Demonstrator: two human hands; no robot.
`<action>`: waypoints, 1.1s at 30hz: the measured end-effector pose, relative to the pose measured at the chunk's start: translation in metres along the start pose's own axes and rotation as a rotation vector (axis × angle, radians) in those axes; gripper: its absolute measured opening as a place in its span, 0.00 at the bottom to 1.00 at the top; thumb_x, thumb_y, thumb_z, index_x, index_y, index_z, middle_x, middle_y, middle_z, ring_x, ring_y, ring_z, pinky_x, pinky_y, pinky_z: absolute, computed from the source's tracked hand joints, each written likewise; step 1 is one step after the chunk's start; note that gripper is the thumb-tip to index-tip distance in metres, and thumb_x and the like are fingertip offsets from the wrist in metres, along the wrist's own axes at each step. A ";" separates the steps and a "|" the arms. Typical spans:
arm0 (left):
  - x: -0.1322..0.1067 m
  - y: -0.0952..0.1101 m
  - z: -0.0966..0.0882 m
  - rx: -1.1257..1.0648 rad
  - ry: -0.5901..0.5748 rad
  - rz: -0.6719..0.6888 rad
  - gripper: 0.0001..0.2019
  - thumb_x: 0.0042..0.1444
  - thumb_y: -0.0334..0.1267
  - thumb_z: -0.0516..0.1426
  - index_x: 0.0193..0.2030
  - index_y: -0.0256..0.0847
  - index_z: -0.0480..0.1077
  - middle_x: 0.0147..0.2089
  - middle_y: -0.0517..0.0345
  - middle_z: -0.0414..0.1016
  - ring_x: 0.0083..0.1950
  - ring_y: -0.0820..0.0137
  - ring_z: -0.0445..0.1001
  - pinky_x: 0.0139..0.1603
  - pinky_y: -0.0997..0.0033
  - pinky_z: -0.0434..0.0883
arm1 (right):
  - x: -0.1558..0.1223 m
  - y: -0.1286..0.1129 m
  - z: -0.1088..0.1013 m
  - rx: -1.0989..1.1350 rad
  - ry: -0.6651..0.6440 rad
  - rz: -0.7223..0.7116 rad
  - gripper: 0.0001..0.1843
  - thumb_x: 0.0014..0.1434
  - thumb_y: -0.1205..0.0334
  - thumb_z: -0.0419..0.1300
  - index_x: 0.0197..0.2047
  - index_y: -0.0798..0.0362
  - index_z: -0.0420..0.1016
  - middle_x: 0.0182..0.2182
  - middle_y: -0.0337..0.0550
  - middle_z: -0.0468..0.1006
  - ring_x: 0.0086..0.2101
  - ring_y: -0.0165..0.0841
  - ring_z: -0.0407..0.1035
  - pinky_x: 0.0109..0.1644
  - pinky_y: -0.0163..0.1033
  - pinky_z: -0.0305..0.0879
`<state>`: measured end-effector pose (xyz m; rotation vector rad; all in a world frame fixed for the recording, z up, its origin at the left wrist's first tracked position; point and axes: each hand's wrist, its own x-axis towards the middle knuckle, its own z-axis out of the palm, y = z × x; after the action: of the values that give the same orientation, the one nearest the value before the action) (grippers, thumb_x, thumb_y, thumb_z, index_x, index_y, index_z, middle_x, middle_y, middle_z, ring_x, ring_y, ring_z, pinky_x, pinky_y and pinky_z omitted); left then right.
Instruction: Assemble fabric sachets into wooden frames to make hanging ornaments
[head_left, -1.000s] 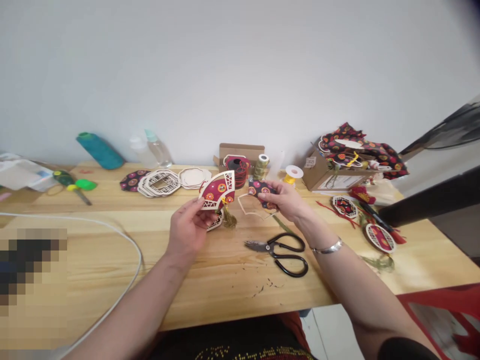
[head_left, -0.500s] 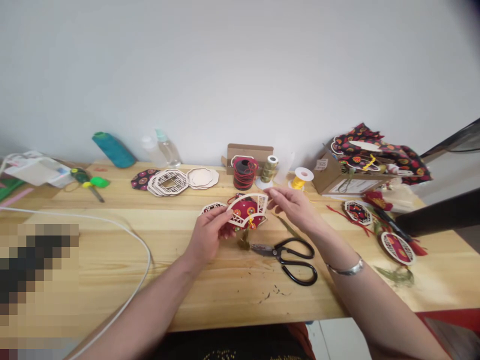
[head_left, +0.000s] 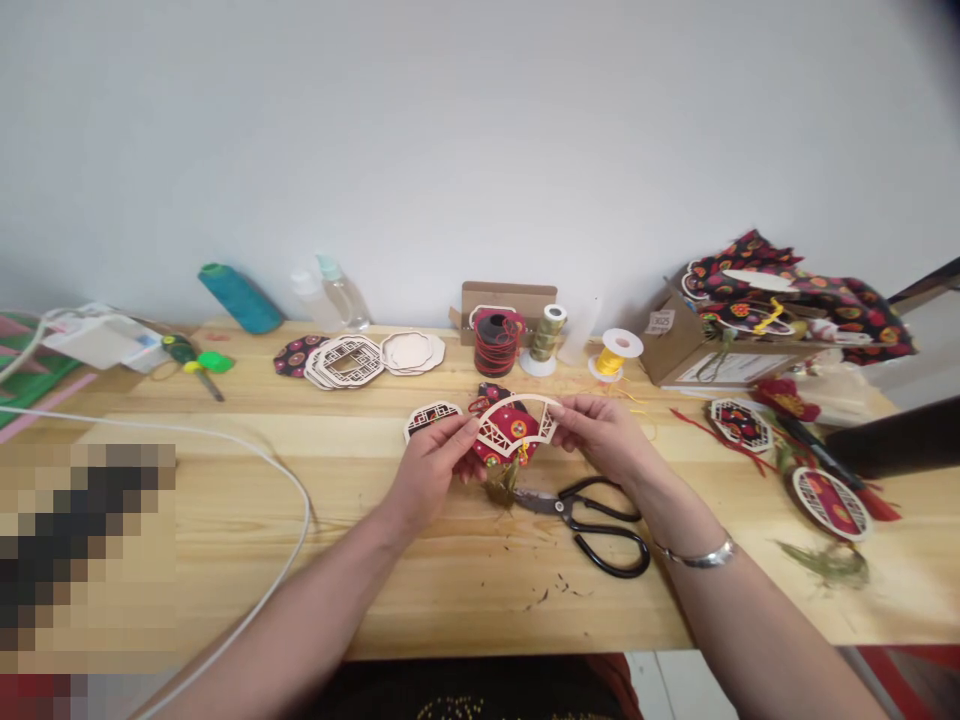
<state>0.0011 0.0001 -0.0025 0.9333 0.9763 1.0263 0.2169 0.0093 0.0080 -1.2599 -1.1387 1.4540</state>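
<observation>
A pale wooden fan-shaped frame [head_left: 517, 405] with cut-out lattice ends is held up between both hands. My left hand [head_left: 439, 455] pinches its left end and my right hand [head_left: 596, 430] pinches its right end. Red patterned fabric [head_left: 501, 420] shows through and behind the frame; whether it is attached I cannot tell. Behind my left hand lies an octagonal lattice piece [head_left: 431, 415], partly covered. Black-handled scissors [head_left: 592, 515] lie below the hands, their blades beside an olive tassel [head_left: 501, 488].
Along the wall stand a teal thread cone [head_left: 240, 298], a clear bottle [head_left: 345, 298], stacked wooden frames [head_left: 349, 362], a red cord spool [head_left: 497, 342] and a yellow thread spool [head_left: 616, 352]. A cardboard box [head_left: 675, 345] holds fabric. A white cable [head_left: 255, 455] crosses the left side.
My right hand has closed on the right end of the fan-shaped frame, where its fingers were before just beside it. The view has shifted slightly.
</observation>
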 end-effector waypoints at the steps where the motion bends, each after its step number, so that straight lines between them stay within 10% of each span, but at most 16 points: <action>1: 0.000 0.000 0.000 0.000 0.014 0.008 0.14 0.47 0.48 0.65 0.27 0.37 0.74 0.21 0.59 0.74 0.18 0.76 0.69 0.17 0.79 0.59 | 0.000 -0.001 -0.003 0.029 0.001 0.012 0.19 0.45 0.46 0.69 0.24 0.55 0.75 0.17 0.38 0.74 0.19 0.24 0.63 0.23 0.31 0.58; 16: 0.006 0.005 -0.003 -0.242 0.276 0.038 0.12 0.44 0.44 0.66 0.30 0.36 0.74 0.21 0.63 0.72 0.18 0.77 0.66 0.16 0.79 0.59 | 0.018 0.001 -0.035 0.327 0.334 -0.139 0.17 0.41 0.51 0.72 0.26 0.51 0.71 0.19 0.33 0.71 0.18 0.24 0.63 0.20 0.30 0.62; 25: 0.009 0.006 -0.004 -0.354 0.345 0.047 0.12 0.45 0.42 0.65 0.31 0.36 0.74 0.24 0.61 0.74 0.21 0.77 0.68 0.16 0.79 0.59 | -0.010 -0.011 -0.032 -0.031 -0.442 0.205 0.18 0.44 0.49 0.70 0.26 0.56 0.75 0.16 0.37 0.75 0.15 0.24 0.65 0.17 0.29 0.58; 33: 0.012 0.011 -0.005 -0.471 0.375 0.009 0.09 0.48 0.39 0.62 0.26 0.36 0.71 0.20 0.64 0.71 0.17 0.78 0.62 0.15 0.78 0.57 | 0.008 0.012 -0.006 0.022 -0.112 0.201 0.21 0.42 0.47 0.71 0.25 0.57 0.74 0.17 0.40 0.76 0.18 0.25 0.70 0.22 0.29 0.65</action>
<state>-0.0039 0.0148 0.0038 0.3608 0.9728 1.3944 0.2215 0.0157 -0.0055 -1.3220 -1.0907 1.6999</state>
